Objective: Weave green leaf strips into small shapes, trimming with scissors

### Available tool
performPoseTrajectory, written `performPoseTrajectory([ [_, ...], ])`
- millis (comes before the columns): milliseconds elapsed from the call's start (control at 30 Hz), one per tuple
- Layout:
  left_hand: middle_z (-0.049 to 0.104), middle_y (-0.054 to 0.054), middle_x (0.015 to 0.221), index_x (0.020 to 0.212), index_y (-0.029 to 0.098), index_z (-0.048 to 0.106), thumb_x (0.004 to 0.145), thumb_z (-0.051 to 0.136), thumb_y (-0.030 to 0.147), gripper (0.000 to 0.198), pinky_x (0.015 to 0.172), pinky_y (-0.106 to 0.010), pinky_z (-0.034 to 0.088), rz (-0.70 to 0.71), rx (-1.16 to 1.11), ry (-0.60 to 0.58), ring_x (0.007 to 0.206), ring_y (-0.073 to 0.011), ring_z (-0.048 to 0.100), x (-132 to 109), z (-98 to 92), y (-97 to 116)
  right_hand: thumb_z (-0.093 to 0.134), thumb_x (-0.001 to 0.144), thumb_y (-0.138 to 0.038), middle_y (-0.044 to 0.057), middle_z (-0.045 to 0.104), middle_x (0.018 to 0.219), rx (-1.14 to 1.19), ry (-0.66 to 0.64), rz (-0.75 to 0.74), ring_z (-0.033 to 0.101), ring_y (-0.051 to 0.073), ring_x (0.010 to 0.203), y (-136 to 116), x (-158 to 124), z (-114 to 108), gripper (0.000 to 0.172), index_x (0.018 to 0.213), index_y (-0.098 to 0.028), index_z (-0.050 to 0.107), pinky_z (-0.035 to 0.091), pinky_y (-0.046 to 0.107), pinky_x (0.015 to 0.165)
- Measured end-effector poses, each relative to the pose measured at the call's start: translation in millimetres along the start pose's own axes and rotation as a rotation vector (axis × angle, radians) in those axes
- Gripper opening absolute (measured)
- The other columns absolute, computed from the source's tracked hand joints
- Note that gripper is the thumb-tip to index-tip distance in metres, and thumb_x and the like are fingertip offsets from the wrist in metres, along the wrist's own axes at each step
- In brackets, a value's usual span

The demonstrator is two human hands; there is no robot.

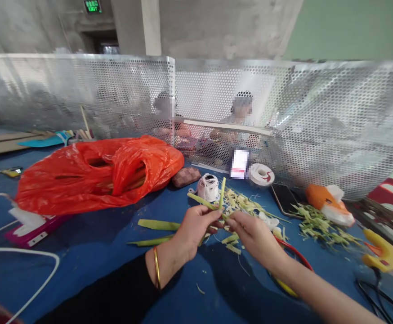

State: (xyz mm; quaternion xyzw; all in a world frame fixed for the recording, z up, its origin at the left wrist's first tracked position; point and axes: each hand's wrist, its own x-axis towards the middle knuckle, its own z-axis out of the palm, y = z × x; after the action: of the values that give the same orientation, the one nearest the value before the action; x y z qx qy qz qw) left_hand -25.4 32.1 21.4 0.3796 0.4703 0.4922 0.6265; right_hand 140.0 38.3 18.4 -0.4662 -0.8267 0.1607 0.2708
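Blue tabletop (98,274) runs up to a perforated metal screen (132,90), with a lit green sign (92,6) reading EXIT on the concrete wall (216,27) beyond; the characters over that word are too small for me to read. From my remote seat I find the crossed green strips (222,194) between both hands, over the middle of the table; the left hand (193,229) has thumb and forefinger clamped on them, and the right hand (255,238) pinches their near end, fingertips together; just behind sits a bundle of white string (207,189), pale scraps (240,202) beside it; farther out I get a red plastic bag (82,180) at left, a white roll (266,179) whose red marking I cannot decipher, a lit phone (239,164), its screen blurred, and a purple box (21,236) bearing an illegible white label.
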Motion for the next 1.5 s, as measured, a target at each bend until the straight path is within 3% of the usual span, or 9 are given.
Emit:
performPoseTrajectory([
  [67,0.072,-0.008,0.080,0.085,0.012,0.072,0.077,0.069,0.030,0.020,0.064,-0.025,0.049,-0.038,-0.057,-0.048,0.069,-0.0140,0.066,-4,-0.6,3,0.045,0.093,-0.030,0.000,0.061,0.066,0.068,0.012,0.055,0.055,0.016,0.063,0,1,-5,0.025,0.073,-0.020,0.055,0.038,0.025,0.057],
  [233,0.072,-0.008,0.085,0.087,0.011,0.071,0.069,0.069,0.005,0.020,0.060,-0.022,0.048,0.026,-0.063,-0.106,0.068,-0.0131,0.066,-21,11.0,5,0.049,0.090,-0.030,0.000,0.063,0.064,0.144,0.122,0.092,0.056,0.016,0.062,-10,-21,-15,0.024,0.071,-0.018,0.059,0.039,0.025,0.059],
  [467,0.068,-0.005,0.074,0.082,0.011,0.069,0.067,0.073,0.010,0.016,0.056,-0.022,0.048,0.076,-0.075,-0.070,0.065,-0.0130,0.064,-44,47.9,-12,0.048,0.091,-0.029,0.000,0.064,0.065,0.136,0.242,0.111,0.058,0.016,0.064,-11,-68,-32,0.026,0.071,-0.018,0.060,0.040,0.025,0.062],
  [600,0.066,-0.002,0.069,0.079,0.012,0.071,0.061,0.077,0.016,0.019,0.046,-0.019,0.041,0.135,-0.079,-0.025,0.057,-0.0101,0.059,-42,59.4,-28,0.047,0.091,-0.032,0.000,0.060,0.058,0.135,0.280,0.116,0.054,0.015,0.057,-7,-82,-26,0.030,0.065,-0.019,0.054,0.037,0.023,0.055],
  [900,0.063,-0.002,0.065,0.075,0.010,0.070,0.055,0.078,0.015,0.023,0.043,-0.021,0.045,0.084,-0.085,0.032,0.053,-0.0106,0.056,-32,57.4,-30,0.045,0.092,-0.024,0.000,0.052,0.059,-0.019,0.351,-0.005,0.046,0.014,0.057,-13,-89,-10,0.032,0.061,-0.021,0.041,0.031,0.025,0.058],
  [1167,0.062,0.000,0.066,0.078,0.012,0.070,0.063,0.073,0.008,0.016,0.046,-0.018,0.046,0.015,-0.083,0.022,0.053,-0.0077,0.056,-32,52.4,-27,0.046,0.092,-0.024,0.003,0.058,0.063,-0.012,0.346,-0.023,0.052,0.017,0.064,-17,-90,-5,0.028,0.065,-0.020,0.050,0.033,0.027,0.062],
  [1267,0.063,0.000,0.068,0.088,0.014,0.071,0.067,0.071,0.010,0.021,0.045,-0.019,0.046,-0.055,-0.063,-0.059,0.055,-0.0091,0.058,-34,46.1,-25,0.048,0.091,-0.032,0.001,0.056,0.060,0.182,0.291,0.087,0.049,0.016,0.061,-11,-88,-8,0.032,0.062,-0.019,0.053,0.033,0.027,0.060],
  [1400,0.066,-0.004,0.074,0.091,0.013,0.071,0.071,0.072,0.018,0.020,0.045,-0.020,0.046,-0.163,-0.022,-0.191,0.060,-0.0121,0.062,-37,41.7,-20,0.063,0.079,-0.049,0.001,0.060,0.067,0.814,0.286,0.396,0.053,0.016,0.067,3,-81,-13,0.034,0.067,-0.018,0.062,0.038,0.027,0.065],
  [1500,0.065,-0.005,0.075,0.088,0.013,0.071,0.077,0.068,0.033,0.023,0.043,-0.021,0.046,-0.226,0.012,-0.250,0.061,-0.0135,0.062,-39,42.7,-20,0.071,0.069,-0.053,0.003,0.062,0.072,1.049,0.253,0.466,0.054,0.015,0.067,8,-77,-14,0.038,0.071,-0.016,0.065,0.042,0.028,0.067],
])
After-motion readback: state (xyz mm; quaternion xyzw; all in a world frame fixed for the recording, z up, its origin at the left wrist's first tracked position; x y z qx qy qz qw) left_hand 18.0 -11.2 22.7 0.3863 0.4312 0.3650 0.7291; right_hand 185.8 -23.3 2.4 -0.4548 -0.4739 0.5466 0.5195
